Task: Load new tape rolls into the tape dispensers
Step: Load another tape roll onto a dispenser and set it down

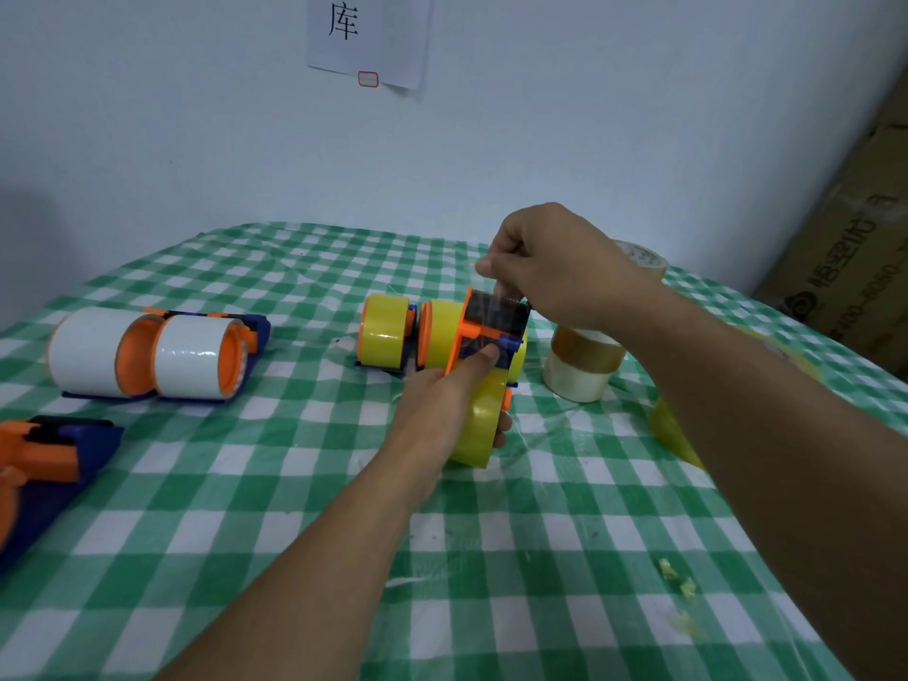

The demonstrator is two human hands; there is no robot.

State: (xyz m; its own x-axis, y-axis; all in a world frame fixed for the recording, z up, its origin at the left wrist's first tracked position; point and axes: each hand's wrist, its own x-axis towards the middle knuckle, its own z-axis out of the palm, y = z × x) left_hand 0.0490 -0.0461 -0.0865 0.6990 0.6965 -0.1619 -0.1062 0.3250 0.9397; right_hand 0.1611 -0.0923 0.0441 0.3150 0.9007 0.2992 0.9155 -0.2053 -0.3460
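Observation:
My left hand (454, 393) grips an orange and blue tape dispenser (491, 331) loaded with a yellow tape roll (479, 435), thumb pressed on its blue part. Above it my right hand (555, 265) pinches the clear tape end at the dispenser's top, pulled over the dark cutter. Two more yellow-loaded dispensers (388, 331) stand just behind. Two dispensers with white rolls (147, 353) lie at the left. An empty orange and blue dispenser (44, 464) lies at the near left edge.
A stack of two clear tape rolls (584, 366) stands right of the held dispenser, another roll (643, 258) behind my right hand, a yellow roll (670, 430) under my right forearm. Green checked tablecloth (295, 484), wall behind, cardboard box (855, 267) at right.

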